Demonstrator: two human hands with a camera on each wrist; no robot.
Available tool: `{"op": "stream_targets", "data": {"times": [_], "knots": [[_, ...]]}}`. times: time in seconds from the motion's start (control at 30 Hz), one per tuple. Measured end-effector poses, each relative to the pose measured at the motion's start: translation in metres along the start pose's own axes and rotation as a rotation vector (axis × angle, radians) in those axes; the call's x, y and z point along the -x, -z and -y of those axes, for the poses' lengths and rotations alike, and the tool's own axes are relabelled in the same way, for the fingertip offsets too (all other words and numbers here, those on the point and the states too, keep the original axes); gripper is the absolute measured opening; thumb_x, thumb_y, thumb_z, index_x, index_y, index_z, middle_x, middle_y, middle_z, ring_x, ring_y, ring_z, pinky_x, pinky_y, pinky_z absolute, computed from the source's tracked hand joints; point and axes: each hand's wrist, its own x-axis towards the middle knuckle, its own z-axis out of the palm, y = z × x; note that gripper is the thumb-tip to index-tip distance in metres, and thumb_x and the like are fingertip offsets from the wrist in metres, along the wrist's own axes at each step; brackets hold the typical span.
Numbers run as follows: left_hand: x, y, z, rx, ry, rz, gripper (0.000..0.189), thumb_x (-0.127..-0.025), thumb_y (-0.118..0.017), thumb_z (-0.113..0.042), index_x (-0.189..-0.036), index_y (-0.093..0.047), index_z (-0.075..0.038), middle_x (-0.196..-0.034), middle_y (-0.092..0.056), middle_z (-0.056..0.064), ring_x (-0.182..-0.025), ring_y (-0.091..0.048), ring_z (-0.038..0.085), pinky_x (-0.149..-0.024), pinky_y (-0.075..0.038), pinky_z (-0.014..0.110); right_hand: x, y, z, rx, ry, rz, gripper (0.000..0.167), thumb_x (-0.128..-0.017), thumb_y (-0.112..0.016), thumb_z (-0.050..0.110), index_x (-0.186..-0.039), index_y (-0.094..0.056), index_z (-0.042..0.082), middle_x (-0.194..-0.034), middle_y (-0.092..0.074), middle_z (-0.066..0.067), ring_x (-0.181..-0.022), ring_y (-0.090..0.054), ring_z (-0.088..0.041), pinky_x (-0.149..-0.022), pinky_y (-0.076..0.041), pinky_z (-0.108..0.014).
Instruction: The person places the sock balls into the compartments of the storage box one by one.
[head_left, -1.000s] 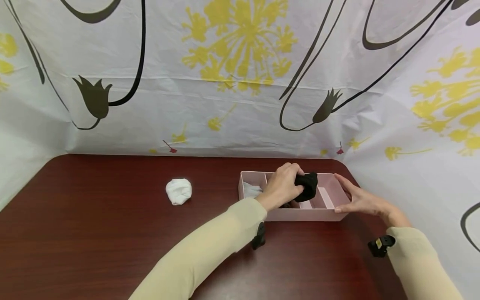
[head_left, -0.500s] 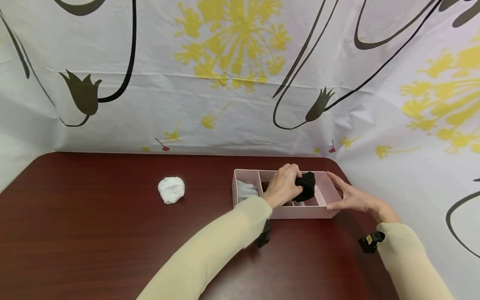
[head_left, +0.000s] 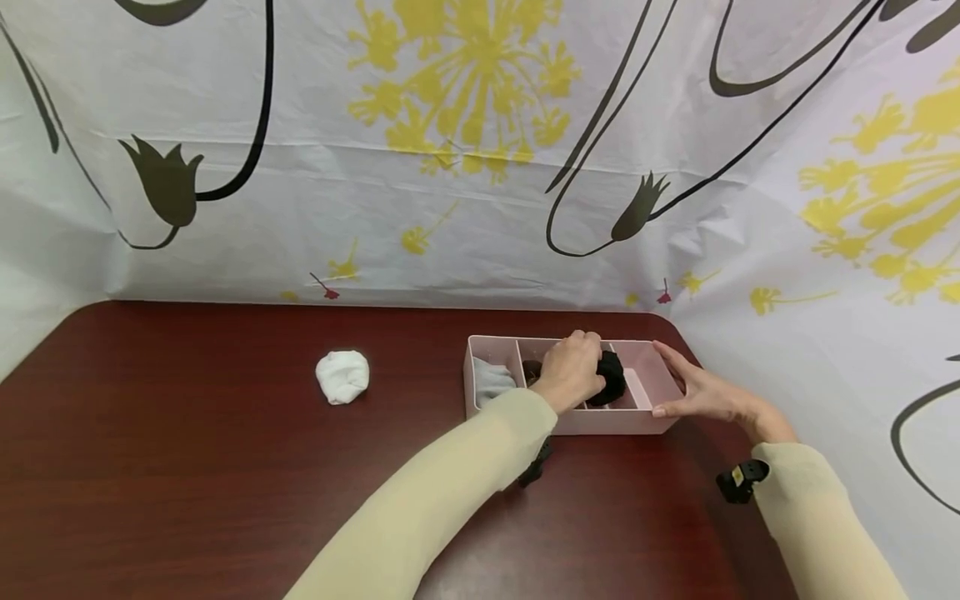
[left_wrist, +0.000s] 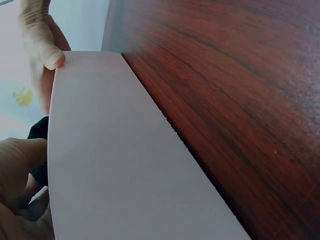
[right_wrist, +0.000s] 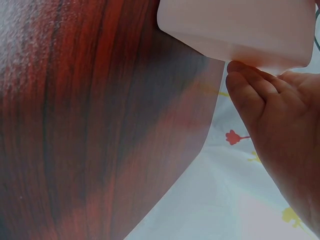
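My left hand point(head_left: 572, 368) pinches a black balled-up cloth point(head_left: 612, 380), low inside a pink divided box point(head_left: 615, 422). This cloth sits partly below the rim, right of the middle compartments; the hand hides some of it. In the left wrist view, the box's front wall point(left_wrist: 115, 150) covers most of the black cloth. My right hand point(head_left: 708, 396) holds the box's right end, thumb at the near corner and fingers at the far one. A grey cloth point(head_left: 492, 382) lies in the leftmost compartment. Beside it a dark brown item point(head_left: 531, 370) shows, mostly hidden by my left hand.
A white balled-up cloth point(head_left: 342, 377) lies on the dark red wooden table point(head_left: 225, 467), left of the box. Behind the table hangs a white patterned sheet point(head_left: 450, 250), which also runs along the right side, close to my right hand.
My left hand has lowered the black cloth deeper into the box. The right hand keeps its hold on the box's end. The head view has shifted slightly.
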Motion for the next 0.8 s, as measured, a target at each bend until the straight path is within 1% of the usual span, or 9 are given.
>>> {"op": "stream_targets", "data": {"times": [0.13, 0.23, 0.43, 0.63, 0.8], "knots": [[-0.001, -0.002, -0.005, -0.096, 0.002, 0.012, 0.04, -0.079, -0.073, -0.036, -0.11, -0.06, -0.015, -0.103, -0.061, -0.001, -0.093, -0.063, 0.014, -0.074, -0.052, 0.027, 0.001, 0.0, -0.001, 0.023, -0.006, -0.003, 0.106, -0.075, -0.075, 0.008, -0.149, 0.0, 0.0, -0.146, -0.016, -0.031, -0.107, -0.038, -0.015, -0.08, -0.041, -0.016], [-0.002, -0.004, -0.007, -0.146, 0.004, 0.015, 0.043, -0.079, -0.073, -0.037, -0.114, -0.059, -0.015, -0.105, -0.061, -0.001, -0.093, -0.063, 0.014, -0.074, -0.052, 0.026, 0.0, -0.001, -0.002, 0.015, 0.001, -0.003, 0.106, -0.075, -0.075, 0.007, -0.149, 0.001, -0.001, -0.146, -0.015, -0.031, -0.108, -0.037, -0.014, -0.08, -0.04, -0.016], [-0.003, -0.006, -0.01, -0.196, 0.013, 0.013, 0.044, -0.079, -0.072, -0.039, -0.114, -0.06, -0.015, -0.105, -0.062, -0.002, -0.097, -0.061, 0.012, -0.077, -0.051, 0.025, -0.002, -0.001, -0.003, -0.034, 0.022, 0.007, 0.107, -0.074, -0.075, 0.004, -0.148, 0.003, -0.002, -0.142, -0.02, -0.034, -0.107, -0.04, -0.012, -0.079, -0.043, -0.017], [-0.001, -0.01, -0.011, -0.243, 0.0, -0.011, 0.041, -0.078, -0.073, -0.04, -0.109, -0.06, -0.017, -0.103, -0.062, -0.003, -0.098, -0.06, 0.011, -0.08, -0.05, 0.023, -0.001, -0.001, -0.004, -0.022, 0.018, 0.0, 0.107, -0.074, -0.074, 0.004, -0.148, 0.003, -0.002, -0.141, -0.022, -0.034, -0.103, -0.043, -0.014, -0.077, -0.044, -0.019], [0.0, -0.013, -0.011, -0.277, -0.014, 0.009, 0.039, -0.081, -0.07, -0.039, -0.112, -0.059, -0.017, -0.105, -0.061, -0.004, -0.1, -0.059, 0.01, -0.08, -0.05, 0.023, -0.001, -0.001, -0.003, -0.02, -0.002, 0.002, 0.107, -0.075, -0.074, 0.005, -0.149, 0.003, -0.001, -0.138, -0.024, -0.033, -0.099, -0.045, -0.021, -0.075, -0.045, -0.021]]}}
